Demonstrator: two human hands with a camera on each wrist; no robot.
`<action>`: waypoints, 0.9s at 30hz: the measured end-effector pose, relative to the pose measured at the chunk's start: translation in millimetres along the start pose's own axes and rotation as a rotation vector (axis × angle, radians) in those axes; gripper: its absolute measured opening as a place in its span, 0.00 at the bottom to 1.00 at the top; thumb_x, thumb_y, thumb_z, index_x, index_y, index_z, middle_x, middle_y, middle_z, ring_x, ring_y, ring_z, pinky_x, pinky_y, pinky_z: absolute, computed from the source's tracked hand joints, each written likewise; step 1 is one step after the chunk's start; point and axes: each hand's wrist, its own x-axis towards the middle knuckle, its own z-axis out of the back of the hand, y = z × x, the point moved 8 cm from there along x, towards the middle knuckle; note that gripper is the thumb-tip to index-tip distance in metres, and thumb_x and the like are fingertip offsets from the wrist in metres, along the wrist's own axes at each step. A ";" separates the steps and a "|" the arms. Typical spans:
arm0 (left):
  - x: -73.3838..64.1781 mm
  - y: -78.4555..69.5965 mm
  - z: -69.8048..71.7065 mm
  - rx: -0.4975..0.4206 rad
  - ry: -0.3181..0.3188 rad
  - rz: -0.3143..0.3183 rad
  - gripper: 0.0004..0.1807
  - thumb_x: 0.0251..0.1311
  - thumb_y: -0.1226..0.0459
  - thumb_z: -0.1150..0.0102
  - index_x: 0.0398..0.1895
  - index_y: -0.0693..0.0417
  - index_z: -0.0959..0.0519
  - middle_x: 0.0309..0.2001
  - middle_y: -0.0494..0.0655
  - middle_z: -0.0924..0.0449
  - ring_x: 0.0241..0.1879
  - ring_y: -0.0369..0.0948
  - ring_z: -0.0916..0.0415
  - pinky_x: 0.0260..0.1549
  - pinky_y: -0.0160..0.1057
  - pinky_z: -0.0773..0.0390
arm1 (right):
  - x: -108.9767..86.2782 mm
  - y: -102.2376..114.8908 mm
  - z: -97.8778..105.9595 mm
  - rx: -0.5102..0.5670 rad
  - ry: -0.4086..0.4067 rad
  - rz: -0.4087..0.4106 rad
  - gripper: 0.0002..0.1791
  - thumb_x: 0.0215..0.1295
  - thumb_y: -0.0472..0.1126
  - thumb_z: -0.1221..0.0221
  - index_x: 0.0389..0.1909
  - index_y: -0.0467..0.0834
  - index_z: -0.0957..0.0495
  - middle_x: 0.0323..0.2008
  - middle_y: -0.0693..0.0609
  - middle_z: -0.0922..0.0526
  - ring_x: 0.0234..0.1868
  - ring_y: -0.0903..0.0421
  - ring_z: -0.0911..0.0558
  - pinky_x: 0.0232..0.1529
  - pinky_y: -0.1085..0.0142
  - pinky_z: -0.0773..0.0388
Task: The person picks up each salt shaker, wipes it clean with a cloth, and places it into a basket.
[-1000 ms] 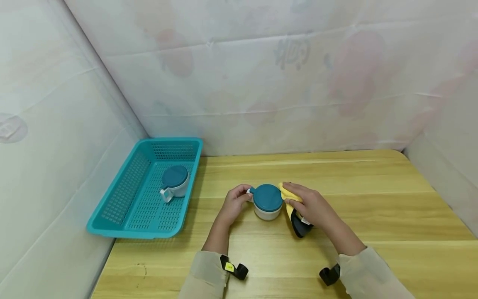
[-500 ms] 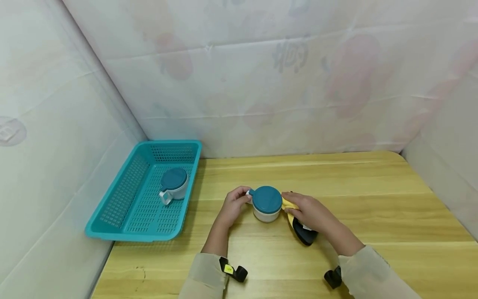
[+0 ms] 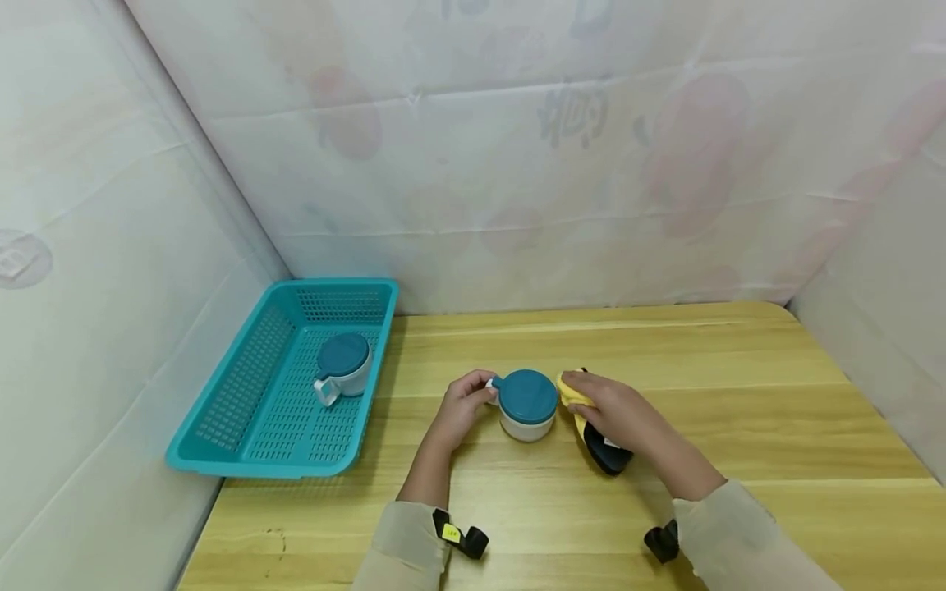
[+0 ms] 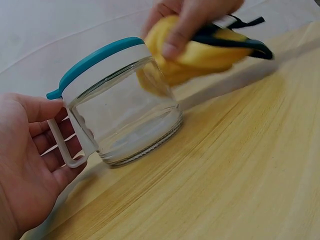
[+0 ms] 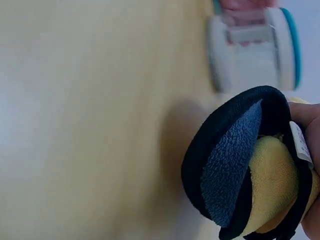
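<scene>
A light wooden desk [image 3: 739, 427] with a rounded far corner stands in a booth of pale, creased sheeting [image 3: 517, 164] bearing faint pink and grey prints. The sheeting closes the back and both sides. Soft, even light leaves only faint shadows.
</scene>
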 end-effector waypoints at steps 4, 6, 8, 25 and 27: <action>0.4 0.2 0.1 -0.001 -0.002 -0.002 0.12 0.67 0.71 0.48 0.50 0.71 0.23 0.38 0.39 0.23 0.43 0.36 0.28 0.47 0.35 0.26 | 7.8 2.3 21.6 0.008 -0.062 0.000 0.28 0.65 0.38 0.37 0.65 0.36 0.28 0.63 0.37 0.25 0.61 0.38 0.24 0.55 0.46 0.23; 0.8 0.0 0.1 -0.005 -0.003 -0.006 0.12 0.67 0.72 0.48 0.49 0.71 0.23 0.38 0.39 0.23 0.43 0.36 0.28 0.47 0.35 0.26 | 13.2 6.9 29.4 0.019 -0.080 0.013 0.29 0.65 0.38 0.36 0.66 0.37 0.29 0.63 0.37 0.25 0.62 0.39 0.24 0.55 0.46 0.23; 1.1 -0.2 0.2 -0.005 -0.004 -0.012 0.12 0.66 0.72 0.48 0.49 0.71 0.23 0.37 0.38 0.22 0.43 0.36 0.28 0.47 0.34 0.26 | 19.2 13.5 33.2 0.030 -0.081 0.033 0.29 0.65 0.39 0.36 0.66 0.38 0.29 0.64 0.38 0.26 0.62 0.40 0.25 0.55 0.47 0.23; 0.9 -1.2 -2.1 0.016 0.016 -0.020 0.12 0.66 0.72 0.48 0.49 0.71 0.22 0.39 0.40 0.22 0.44 0.36 0.28 0.48 0.35 0.26 | 48.7 26.1 13.4 0.166 0.109 -0.034 0.25 0.71 0.44 0.42 0.67 0.42 0.29 0.65 0.42 0.26 0.66 0.41 0.27 0.61 0.45 0.27; 0.9 -0.6 -1.3 0.018 0.008 -0.019 0.12 0.66 0.72 0.47 0.49 0.70 0.22 0.39 0.41 0.22 0.44 0.36 0.28 0.47 0.35 0.26 | 49.2 18.3 10.7 0.226 0.124 -0.073 0.26 0.71 0.44 0.43 0.68 0.43 0.30 0.66 0.42 0.27 0.66 0.41 0.28 0.61 0.45 0.27</action>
